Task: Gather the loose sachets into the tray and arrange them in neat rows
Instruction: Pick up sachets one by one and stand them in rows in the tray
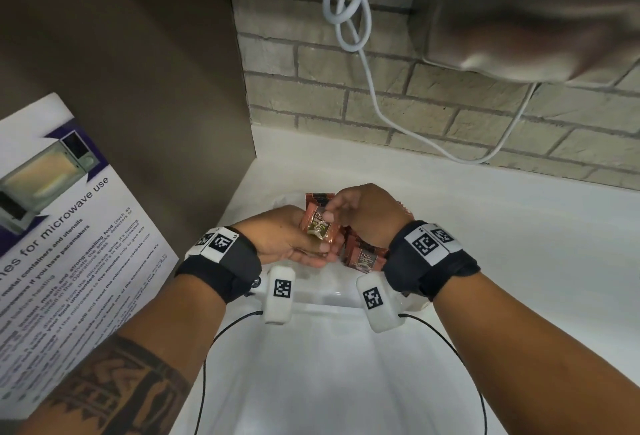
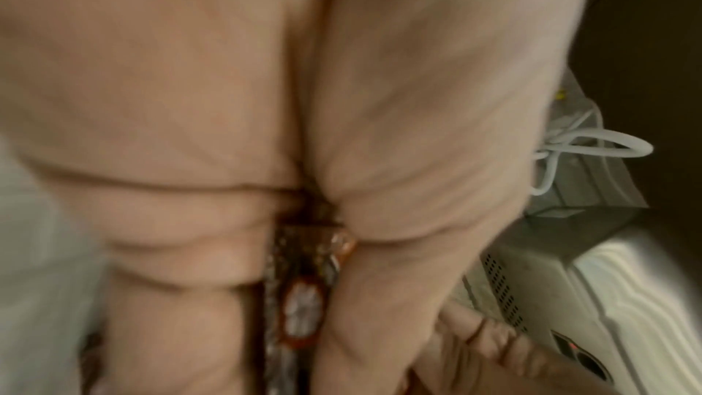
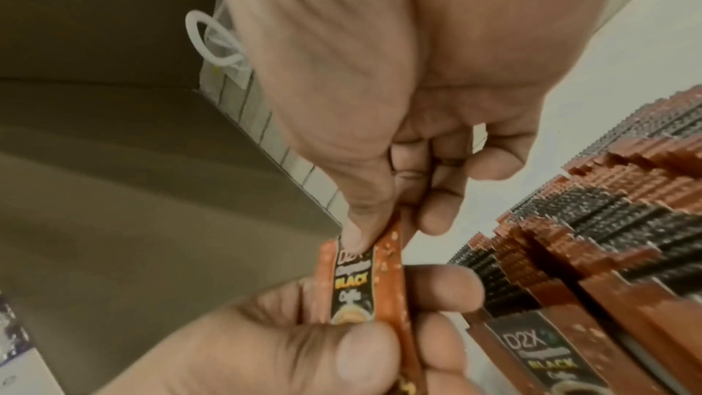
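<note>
An orange-brown coffee sachet (image 1: 318,226) lies in my left hand (image 1: 320,251), whose fingers and thumb curl round its lower end. My right hand (image 1: 330,211) pinches the same sachet's top edge between thumb and fingers. In the right wrist view the sachet (image 3: 353,284) reads "Black", with the right thumb on its upper end and the left hand's fingers (image 3: 364,350) below. In the left wrist view only the sachet's edge (image 2: 300,296) shows between the blurred palm and thumb. Several more sachets (image 1: 363,258) stand packed in rows (image 3: 588,251) in the pale tray (image 1: 322,297) under my right wrist.
The tray sits on a white counter (image 1: 485,244) in a corner. A brown panel (image 1: 138,88) with a microwave-use poster (image 1: 69,226) stands on the left. On the brick wall behind hang a white cable (image 1: 346,19) and a metal hand dryer (image 1: 536,12).
</note>
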A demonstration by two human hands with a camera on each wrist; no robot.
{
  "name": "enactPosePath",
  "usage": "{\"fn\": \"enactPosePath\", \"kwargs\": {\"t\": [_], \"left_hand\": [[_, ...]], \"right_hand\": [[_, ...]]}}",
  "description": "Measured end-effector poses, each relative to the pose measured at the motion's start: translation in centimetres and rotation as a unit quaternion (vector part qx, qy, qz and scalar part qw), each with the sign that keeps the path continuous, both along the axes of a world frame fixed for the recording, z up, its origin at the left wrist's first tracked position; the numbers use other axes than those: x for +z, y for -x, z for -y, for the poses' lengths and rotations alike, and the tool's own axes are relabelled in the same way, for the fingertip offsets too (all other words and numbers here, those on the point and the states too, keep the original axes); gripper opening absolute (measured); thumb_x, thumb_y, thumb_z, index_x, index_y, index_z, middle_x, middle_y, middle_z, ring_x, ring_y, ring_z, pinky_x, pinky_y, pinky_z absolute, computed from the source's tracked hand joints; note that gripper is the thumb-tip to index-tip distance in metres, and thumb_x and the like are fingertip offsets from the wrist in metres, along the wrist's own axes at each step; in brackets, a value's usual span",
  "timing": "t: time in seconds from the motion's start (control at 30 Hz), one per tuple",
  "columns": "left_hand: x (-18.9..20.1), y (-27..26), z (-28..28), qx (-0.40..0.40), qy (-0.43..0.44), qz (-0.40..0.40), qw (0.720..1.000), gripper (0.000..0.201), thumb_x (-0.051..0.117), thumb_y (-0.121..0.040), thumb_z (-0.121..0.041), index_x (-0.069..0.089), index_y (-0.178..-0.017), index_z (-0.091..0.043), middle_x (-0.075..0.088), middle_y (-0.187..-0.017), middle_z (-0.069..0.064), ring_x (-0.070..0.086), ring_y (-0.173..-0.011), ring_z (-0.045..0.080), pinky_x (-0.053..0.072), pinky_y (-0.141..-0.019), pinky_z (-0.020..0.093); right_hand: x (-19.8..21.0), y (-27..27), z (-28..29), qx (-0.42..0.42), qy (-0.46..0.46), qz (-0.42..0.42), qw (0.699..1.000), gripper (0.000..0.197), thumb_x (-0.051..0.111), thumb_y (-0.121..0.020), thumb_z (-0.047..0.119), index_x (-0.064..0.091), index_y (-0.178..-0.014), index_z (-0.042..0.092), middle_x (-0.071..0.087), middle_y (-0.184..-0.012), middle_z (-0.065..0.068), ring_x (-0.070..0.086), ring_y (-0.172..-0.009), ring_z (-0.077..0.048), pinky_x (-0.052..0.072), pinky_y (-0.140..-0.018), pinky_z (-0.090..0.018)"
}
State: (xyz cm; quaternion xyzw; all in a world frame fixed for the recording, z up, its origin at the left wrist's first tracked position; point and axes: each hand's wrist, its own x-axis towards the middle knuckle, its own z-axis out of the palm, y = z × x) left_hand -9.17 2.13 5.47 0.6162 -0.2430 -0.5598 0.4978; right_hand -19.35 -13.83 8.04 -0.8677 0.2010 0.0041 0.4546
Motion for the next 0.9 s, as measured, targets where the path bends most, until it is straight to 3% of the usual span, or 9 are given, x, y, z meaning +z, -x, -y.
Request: {"fn": "enactPosePath", "kwargs": {"t": [0.1,0.27,0.4,0.47,0.57,0.63,0.7,0.77,0.9], "left_hand": [[0.4,0.1,-0.2,0.054,0.023,0.051,0.997,0.032,0.074,-0.085,0.004,0.068,-0.116,0.005,0.075,-0.109,0.019,0.074,-0.1,0.025,0.061,-0.081,0.03],[1.2,0.9,0.1,0.091,0.042,0.11,0.989,0.03,0.082,-0.078,0.001,0.074,-0.107,0.001,0.078,-0.097,0.012,0.076,-0.088,0.02,0.06,-0.071,0.026],[1.2,0.6,0.0,0.086,0.032,0.18,0.979,0.028,0.087,-0.075,-0.006,0.077,-0.101,-0.005,0.079,-0.096,0.008,0.075,-0.09,0.02,0.061,-0.082,0.032],[1.2,0.4,-0.3,0.062,0.003,0.271,0.96,0.024,0.091,-0.072,-0.018,0.08,-0.094,-0.015,0.079,-0.09,-0.001,0.074,-0.086,0.012,0.058,-0.084,0.028],[1.4,0.1,-0.9,0.043,-0.123,0.414,0.901,0.027,0.09,-0.071,-0.042,0.078,-0.074,-0.018,0.075,-0.069,-0.006,0.068,-0.065,0.005,0.051,-0.067,0.023],[0.9,0.2,-0.9,0.014,-0.229,0.453,0.862,0.04,0.086,-0.073,-0.048,0.07,-0.068,-0.012,0.07,-0.058,-0.003,0.064,-0.052,0.004,0.046,-0.058,0.023],[0.1,0.7,-0.7,-0.023,-0.279,0.455,0.845,0.043,0.082,-0.077,-0.047,0.061,-0.066,-0.011,0.065,-0.054,-0.002,0.062,-0.045,0.007,0.046,-0.056,0.024],[-0.5,1.0,-0.2,-0.07,-0.284,0.47,0.833,0.037,0.075,-0.085,-0.042,0.064,-0.074,-0.008,0.067,-0.067,0.004,0.064,-0.057,0.014,0.051,-0.062,0.027],[-1.3,1.1,0.8,-0.166,-0.237,0.444,0.848,0.028,0.06,-0.093,-0.025,0.075,-0.113,-0.013,0.07,-0.121,0.004,0.064,-0.106,0.021,0.052,-0.096,0.032]], "right_hand": [[0.7,0.2,0.4,-0.029,-0.016,0.029,0.999,0.008,0.076,-0.087,0.026,0.075,-0.089,0.019,0.076,-0.088,0.0,0.067,-0.079,-0.01,0.05,-0.076,-0.022],[1.7,0.3,0.5,-0.065,-0.007,0.062,0.996,0.006,0.081,-0.083,0.025,0.076,-0.08,0.022,0.076,-0.078,0.004,0.069,-0.074,-0.008,0.054,-0.076,-0.025],[2.5,0.5,0.3,-0.058,0.043,0.062,0.995,0.005,0.078,-0.084,0.025,0.077,-0.082,0.021,0.075,-0.078,0.006,0.069,-0.075,-0.008,0.051,-0.071,-0.022],[3.0,0.6,0.5,-0.048,0.068,0.055,0.995,0.005,0.077,-0.085,0.026,0.078,-0.084,0.021,0.074,-0.079,0.008,0.067,-0.075,-0.005,0.046,-0.065,-0.016],[3.0,0.7,0.7,-0.024,0.116,0.026,0.993,0.006,0.075,-0.086,0.028,0.079,-0.086,0.023,0.07,-0.08,0.014,0.061,-0.078,0.0,0.039,-0.063,-0.008],[2.2,0.4,0.6,-0.023,0.139,0.001,0.99,0.006,0.074,-0.084,0.028,0.079,-0.082,0.028,0.07,-0.081,0.014,0.063,-0.085,-0.007,0.048,-0.075,-0.019],[1.0,-0.2,0.3,-0.024,0.154,-0.03,0.987,0.008,0.073,-0.081,0.029,0.079,-0.078,0.032,0.072,-0.081,0.012,0.065,-0.091,-0.014,0.052,-0.089,-0.036],[0.0,-0.5,-0.2,-0.014,0.178,-0.06,0.982,0.009,0.071,-0.081,0.03,0.08,-0.079,0.031,0.072,-0.085,0.01,0.064,-0.092,-0.018,0.053,-0.091,-0.042],[-1.7,-0.9,-0.3,-0.007,0.196,-0.083,0.977,0.015,0.068,-0.082,0.022,0.079,-0.073,0.028,0.074,-0.081,0.009,0.066,-0.086,-0.014,0.057,-0.084,-0.037]]}}
